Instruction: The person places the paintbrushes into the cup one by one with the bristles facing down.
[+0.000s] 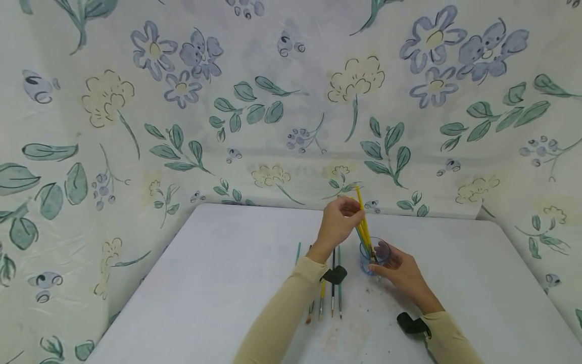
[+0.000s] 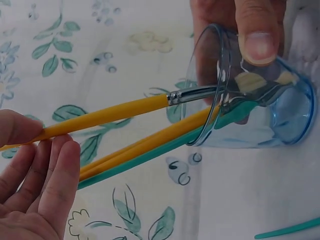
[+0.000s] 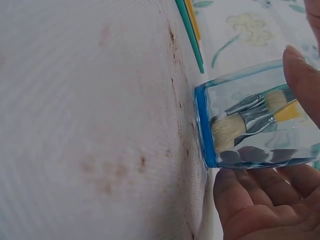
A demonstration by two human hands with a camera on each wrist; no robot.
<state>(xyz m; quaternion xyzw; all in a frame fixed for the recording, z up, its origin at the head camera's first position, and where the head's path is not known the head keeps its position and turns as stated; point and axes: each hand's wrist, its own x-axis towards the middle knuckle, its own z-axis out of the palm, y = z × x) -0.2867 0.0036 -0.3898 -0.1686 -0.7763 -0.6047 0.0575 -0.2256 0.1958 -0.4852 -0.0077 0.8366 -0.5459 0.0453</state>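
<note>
My left hand (image 1: 338,222) pinches the handle of a yellow paintbrush (image 2: 120,110) between thumb and fingers. That brush slants bristle-end down into a clear bluish glass (image 2: 295,117), its metal ferrule crossing the rim. Beside it in the glass lean another yellow paintbrush (image 2: 150,146) and a teal one (image 2: 142,164). Pale bristles (image 3: 230,131) show through the glass wall near the base. My right hand (image 1: 402,273) grips the glass from the right, thumb on the near side and fingers round the other. Part of each hand is cut off in the wrist views.
Several paintbrushes lie side by side on the white table (image 1: 182,283), left of the glass, among them a yellow one (image 1: 323,292) and a dark one (image 1: 333,293). The left forearm passes over some handles. Brownish smudges (image 1: 347,336) mark the tabletop. A flower-patterned cloth (image 1: 282,116) hangs behind.
</note>
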